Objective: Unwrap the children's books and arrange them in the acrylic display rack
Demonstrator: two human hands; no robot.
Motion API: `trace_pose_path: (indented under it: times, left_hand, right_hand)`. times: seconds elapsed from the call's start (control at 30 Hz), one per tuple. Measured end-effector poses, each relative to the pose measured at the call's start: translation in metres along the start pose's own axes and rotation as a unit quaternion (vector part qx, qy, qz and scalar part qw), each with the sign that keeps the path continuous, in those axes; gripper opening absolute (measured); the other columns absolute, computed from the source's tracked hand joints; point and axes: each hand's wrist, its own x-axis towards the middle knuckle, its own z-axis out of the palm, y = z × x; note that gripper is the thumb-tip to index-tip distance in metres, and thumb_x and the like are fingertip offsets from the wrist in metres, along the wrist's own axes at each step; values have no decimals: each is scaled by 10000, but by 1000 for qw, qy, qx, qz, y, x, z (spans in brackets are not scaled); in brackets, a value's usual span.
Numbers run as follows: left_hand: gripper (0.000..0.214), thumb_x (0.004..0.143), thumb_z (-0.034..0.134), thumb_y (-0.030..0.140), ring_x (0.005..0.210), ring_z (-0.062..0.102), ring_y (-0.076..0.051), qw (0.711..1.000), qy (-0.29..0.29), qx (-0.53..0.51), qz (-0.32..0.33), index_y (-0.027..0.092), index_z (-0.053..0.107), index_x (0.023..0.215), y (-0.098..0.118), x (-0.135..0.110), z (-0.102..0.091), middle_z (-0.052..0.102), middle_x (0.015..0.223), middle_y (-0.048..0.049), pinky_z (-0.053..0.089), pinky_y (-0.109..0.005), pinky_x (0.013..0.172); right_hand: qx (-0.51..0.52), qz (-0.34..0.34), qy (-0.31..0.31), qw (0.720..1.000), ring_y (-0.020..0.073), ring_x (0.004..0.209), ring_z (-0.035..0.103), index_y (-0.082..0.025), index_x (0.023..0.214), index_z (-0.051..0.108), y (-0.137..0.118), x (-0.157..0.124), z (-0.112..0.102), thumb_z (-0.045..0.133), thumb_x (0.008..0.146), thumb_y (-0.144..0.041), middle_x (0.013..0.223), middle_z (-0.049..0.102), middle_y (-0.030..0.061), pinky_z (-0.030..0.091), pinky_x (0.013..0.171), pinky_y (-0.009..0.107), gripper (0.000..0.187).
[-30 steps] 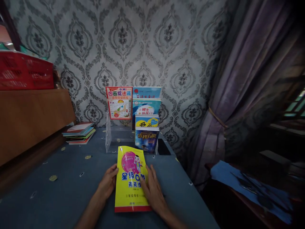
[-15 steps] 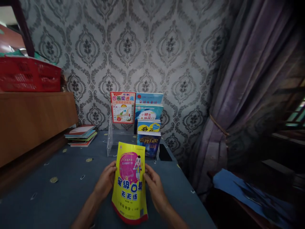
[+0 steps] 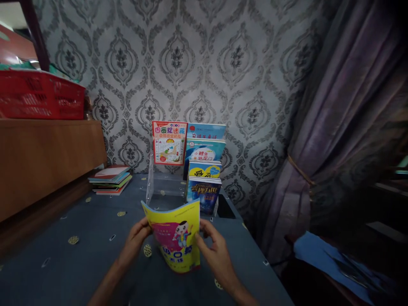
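Between my two hands is a thin yellow workbook (image 3: 178,242) with a pink patch and a cartoon child on its cover. Its pages bow, and the top edge tips towards me. My left hand (image 3: 137,238) pinches the left edge; my right hand (image 3: 214,246) grips the right edge, thumb on the cover. Just beyond stands a clear tiered book rack (image 3: 150,182). On its top left tier rests a red-bordered picture book (image 3: 169,143). Down its right side, blue books (image 3: 205,149), a yellow-and-blue book (image 3: 204,170) and a dark blue book (image 3: 204,193) stand in steps.
A stack of thin books (image 3: 111,180) lies at the back left of the blue-covered table (image 3: 83,267). A wooden cabinet (image 3: 51,161) bearing a red basket (image 3: 41,94) is on the left. A purple curtain (image 3: 287,199) hangs right, near a blue cloth (image 3: 328,263).
The yellow workbook has tilted from nearly facing me to a foreshortened, more curved pose, its top edge nearer me. Both hands still hold its sides. The view has shifted slightly left.
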Motion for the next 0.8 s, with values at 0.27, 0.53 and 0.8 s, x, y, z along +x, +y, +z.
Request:
trace_pose_path:
  times: [0.27, 0.53, 0.8]
  left_hand:
    - [330, 854, 708, 469, 796, 637, -201, 985, -75, 147, 50, 197, 791, 1020, 21, -5, -18, 762, 913, -61, 521, -267, 715]
    - [335, 838, 718, 530, 792, 628, -196, 979, -57, 177, 87, 224, 773, 962, 38, 9, -32, 724, 867, -45, 555, -320, 809]
    - [373, 836, 713, 539, 898, 670, -228, 956, -29, 228, 183, 230, 753, 1041, 97, 54, -45, 753, 1014, -61, 561, -356, 873]
  right_hand:
    - [29, 12, -92, 995, 217, 862, 721, -213, 1043, 689, -12, 17, -8, 586, 926, -401, 971, 757, 68, 601, 731, 316, 244]
    - [67, 4, -125, 990, 215, 875, 715, -225, 938, 667, -19, 52, -6, 631, 899, -385, 960, 746, 51, 589, 813, 346, 168]
    - [64, -68, -143, 985, 218, 887, 690, -240, 925, 644, -53, 112, -4, 630, 906, -425, 968, 729, 42, 576, 841, 373, 186]
